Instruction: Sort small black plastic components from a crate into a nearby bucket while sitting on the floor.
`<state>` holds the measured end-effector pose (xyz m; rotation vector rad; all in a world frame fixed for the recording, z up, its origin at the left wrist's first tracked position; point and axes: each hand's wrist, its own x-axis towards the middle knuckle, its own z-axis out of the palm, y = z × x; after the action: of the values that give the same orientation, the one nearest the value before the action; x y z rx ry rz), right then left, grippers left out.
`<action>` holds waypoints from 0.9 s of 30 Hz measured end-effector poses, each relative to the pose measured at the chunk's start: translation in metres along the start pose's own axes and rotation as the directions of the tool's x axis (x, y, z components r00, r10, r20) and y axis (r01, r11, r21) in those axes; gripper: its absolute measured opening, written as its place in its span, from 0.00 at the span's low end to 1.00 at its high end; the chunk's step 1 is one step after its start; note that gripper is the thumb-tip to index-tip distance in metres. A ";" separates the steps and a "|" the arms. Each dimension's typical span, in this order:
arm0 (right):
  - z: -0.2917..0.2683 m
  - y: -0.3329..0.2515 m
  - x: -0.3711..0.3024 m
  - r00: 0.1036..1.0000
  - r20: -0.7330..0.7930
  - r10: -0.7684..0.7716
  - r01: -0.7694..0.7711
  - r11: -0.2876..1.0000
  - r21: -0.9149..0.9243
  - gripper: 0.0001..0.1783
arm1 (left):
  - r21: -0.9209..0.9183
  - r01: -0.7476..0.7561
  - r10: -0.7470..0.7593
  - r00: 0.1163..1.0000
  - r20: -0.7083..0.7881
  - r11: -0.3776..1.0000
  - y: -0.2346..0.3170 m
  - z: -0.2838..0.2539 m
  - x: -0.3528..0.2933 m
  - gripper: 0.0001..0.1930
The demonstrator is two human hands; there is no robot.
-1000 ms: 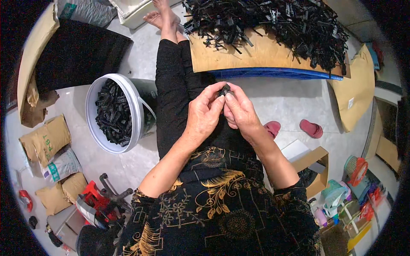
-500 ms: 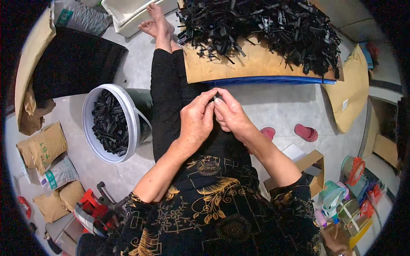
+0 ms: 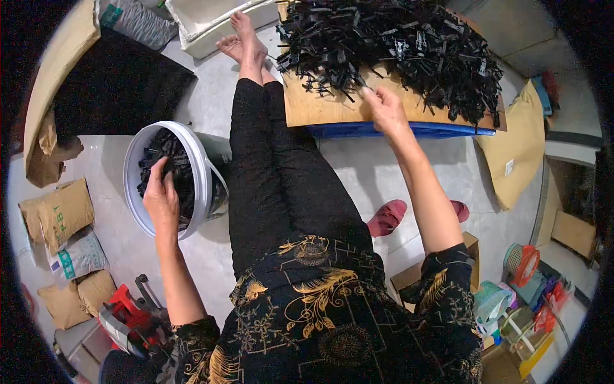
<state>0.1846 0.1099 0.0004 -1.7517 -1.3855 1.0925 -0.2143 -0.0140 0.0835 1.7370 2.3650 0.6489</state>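
Left hand (image 3: 162,200) at bucket (image 3: 202,169), right (image 3: 388,114) at pile (image 3: 441,57)

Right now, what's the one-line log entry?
left hand: at white bucket, black pieces inside; right hand: at black plastic pile on wooden tabletop; right grip: unclear

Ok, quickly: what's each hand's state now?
Left hand: open over the round white plastic bucket.
Right hand: curled at thin black plastic pieces; grip unclear.

The round white plastic bucket (image 3: 200,168) is smooth, faintly glossy; the tangled black plastic pieces (image 3: 409,51) glint in places; the flat tan wooden board (image 3: 313,110) looks smooth, the black cloth trousers (image 3: 281,185) matt.
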 end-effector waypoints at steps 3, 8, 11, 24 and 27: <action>-0.004 0.008 0.004 1.000 0.000 0.003 -0.003 0.966 0.257 0.12 | 0.066 -0.158 0.160 0.986 -0.035 0.985 -0.027 0.003 -0.008 0.17; -0.031 0.000 -0.010 0.993 -0.065 0.100 -0.085 0.975 0.205 0.10 | -0.313 -0.102 0.069 0.991 -0.114 0.944 0.005 0.014 -0.019 0.18; -0.033 -0.015 -0.038 0.989 0.034 0.143 -0.147 0.961 0.236 0.11 | -0.780 0.269 -0.001 0.946 0.325 0.565 0.050 0.030 -0.028 0.23; 0.052 -0.045 -0.166 0.877 0.399 -0.266 0.154 0.944 0.292 0.08 | -0.469 0.792 0.542 0.609 0.579 -0.389 0.088 0.088 -0.064 0.23; 0.052 -0.039 -0.168 0.878 0.423 -0.225 0.131 0.962 0.241 0.07 | -0.510 0.763 0.487 0.647 0.587 -0.397 0.090 0.080 -0.070 0.21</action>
<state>0.1042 -0.0447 0.0474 -1.2374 -1.5982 1.5386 -0.0840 -0.0368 0.0395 0.2468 0.4402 1.0462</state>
